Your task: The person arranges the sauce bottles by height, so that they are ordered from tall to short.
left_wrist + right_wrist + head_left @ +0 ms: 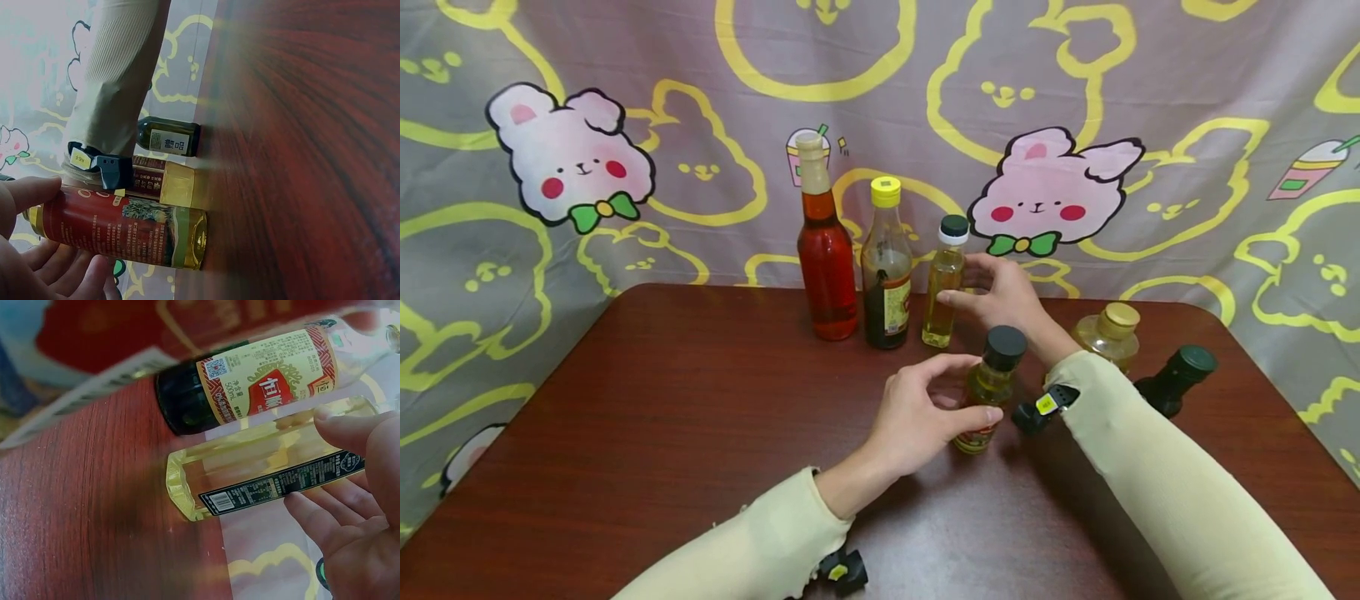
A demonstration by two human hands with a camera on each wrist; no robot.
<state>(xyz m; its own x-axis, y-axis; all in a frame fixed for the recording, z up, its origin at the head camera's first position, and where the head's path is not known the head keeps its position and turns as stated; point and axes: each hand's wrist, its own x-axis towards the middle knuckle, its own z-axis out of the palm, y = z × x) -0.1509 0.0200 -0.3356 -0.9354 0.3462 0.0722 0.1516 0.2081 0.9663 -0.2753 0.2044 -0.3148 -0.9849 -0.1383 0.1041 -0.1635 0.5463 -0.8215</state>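
Cartoon rabbits cover the draped backdrop behind a dark red wood-grain table point(662, 433). At its middle, the left hand point(917, 417) curls thumb and fingers around a small oil bottle point(988, 392), glass, black-capped, red-labelled. Behind it, the right hand point(1000, 296) holds a slim pale-yellow bottle point(944, 287), fingers loosely bent against the glass, beside a dark vinegar bottle point(886, 275).

Two small bottles stand upright on the dark red table. The pale oil bottle point(944, 287), slim and clear with yellowish liquid, a white collar and a dark cap, stands just right of centre in the head view, last in a row of bottles. The squat oil bottle point(988, 390), black-capped, with golden liquid and a red label, stands lower, nearer the frame's middle.
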